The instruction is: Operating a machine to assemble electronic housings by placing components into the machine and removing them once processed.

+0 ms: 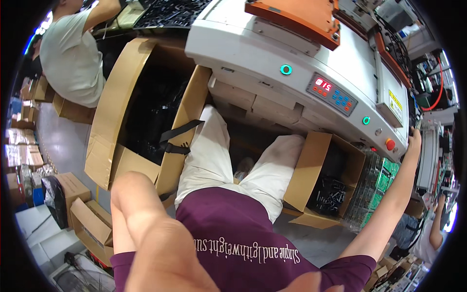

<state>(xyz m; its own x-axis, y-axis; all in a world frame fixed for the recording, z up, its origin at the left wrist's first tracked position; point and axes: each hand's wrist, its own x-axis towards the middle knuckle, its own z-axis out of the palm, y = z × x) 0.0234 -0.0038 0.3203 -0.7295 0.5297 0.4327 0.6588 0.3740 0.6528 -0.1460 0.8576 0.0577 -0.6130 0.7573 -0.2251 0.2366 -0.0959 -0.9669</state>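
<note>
My left hand [170, 260] is raised very close to the camera and cut off by the lower edge. Its fingers are mostly out of sight, so what it holds, if anything, is hidden. Far to the right, my right arm stretches out along a white machine [233, 41]. My right hand [415, 139] lies at that machine's right end, past the red push button [390, 144]. Its fingers are small and partly hidden there. On the machine's front are a control panel [332, 94] with a lit red display and two green-ringed buttons [286, 69]. An orange plate [296, 17] sits on top.
An open carton [111, 112] with dark contents stands left of my legs, a black strap [181, 130] over its edge. Another carton [305, 177] holding small black parts stands at the right, beside stacked clear trays with green pieces [374, 194]. A person [73, 58] sits at the upper left.
</note>
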